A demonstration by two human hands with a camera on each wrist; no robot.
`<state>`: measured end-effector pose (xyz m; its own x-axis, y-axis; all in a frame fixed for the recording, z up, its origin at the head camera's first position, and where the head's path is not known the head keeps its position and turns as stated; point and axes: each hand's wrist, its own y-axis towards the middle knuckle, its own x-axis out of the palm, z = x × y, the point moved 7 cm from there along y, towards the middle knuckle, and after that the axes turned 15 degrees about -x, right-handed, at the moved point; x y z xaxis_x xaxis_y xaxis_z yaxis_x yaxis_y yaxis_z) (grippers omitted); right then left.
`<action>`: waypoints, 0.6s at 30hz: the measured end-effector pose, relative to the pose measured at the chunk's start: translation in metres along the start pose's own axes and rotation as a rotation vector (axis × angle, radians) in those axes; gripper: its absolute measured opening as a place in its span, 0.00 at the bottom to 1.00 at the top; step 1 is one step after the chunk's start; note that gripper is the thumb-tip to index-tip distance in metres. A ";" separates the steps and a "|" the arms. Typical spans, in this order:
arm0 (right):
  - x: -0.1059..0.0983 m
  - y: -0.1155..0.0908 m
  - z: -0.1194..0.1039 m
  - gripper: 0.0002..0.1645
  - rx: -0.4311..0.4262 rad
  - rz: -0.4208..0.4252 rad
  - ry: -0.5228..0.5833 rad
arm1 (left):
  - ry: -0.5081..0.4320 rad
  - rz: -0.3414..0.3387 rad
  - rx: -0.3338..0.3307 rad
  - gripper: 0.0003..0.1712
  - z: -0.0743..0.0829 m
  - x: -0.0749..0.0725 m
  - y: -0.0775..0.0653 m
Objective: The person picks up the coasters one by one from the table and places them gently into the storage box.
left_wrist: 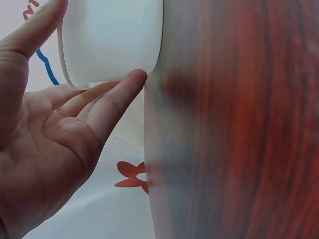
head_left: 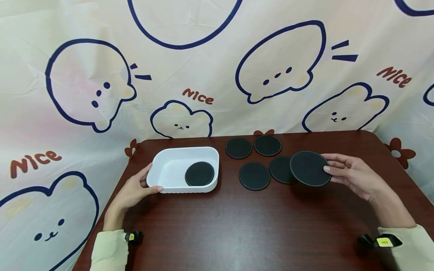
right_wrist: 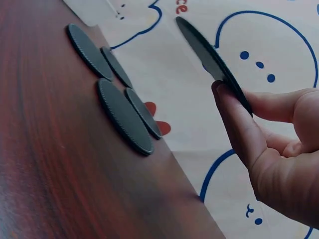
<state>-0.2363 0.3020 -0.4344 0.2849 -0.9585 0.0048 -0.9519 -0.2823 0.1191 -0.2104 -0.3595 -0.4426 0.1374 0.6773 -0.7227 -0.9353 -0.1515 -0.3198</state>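
1. Left hand [head_left: 137,188] grips the white tray [head_left: 167,169] at its left end, thumb at the near corner.
2. Tray sits on the desk [head_left: 217,233]; one black disc [head_left: 199,174] inside, toward the right end.
3. Right of tray, four loose discs on desk: rear pair [head_left: 239,148], front pair [head_left: 254,176].
4. Held disc [head_left: 308,168] is up off the desk, tilted, partly hiding the rightmost front one in head view.
5. Right hand [head_left: 356,175] pinches its right edge between thumb and fingers.
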 end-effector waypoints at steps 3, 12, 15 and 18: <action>-0.004 0.000 0.000 0.24 0.011 0.018 0.019 | -0.002 -0.001 0.004 0.66 -0.001 -0.001 0.000; -0.001 0.010 0.008 0.23 0.037 0.027 0.118 | -0.006 -0.004 0.021 0.65 0.000 -0.001 -0.002; 0.003 0.015 0.008 0.24 0.026 0.021 0.169 | -0.009 -0.001 0.025 0.65 0.001 -0.001 -0.002; 0.008 0.020 0.007 0.23 0.014 0.017 0.200 | -0.017 0.004 0.023 0.65 0.001 -0.002 -0.002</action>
<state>-0.2536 0.2888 -0.4391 0.2839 -0.9370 0.2036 -0.9579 -0.2679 0.1029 -0.2093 -0.3598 -0.4407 0.1281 0.6889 -0.7134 -0.9432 -0.1378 -0.3024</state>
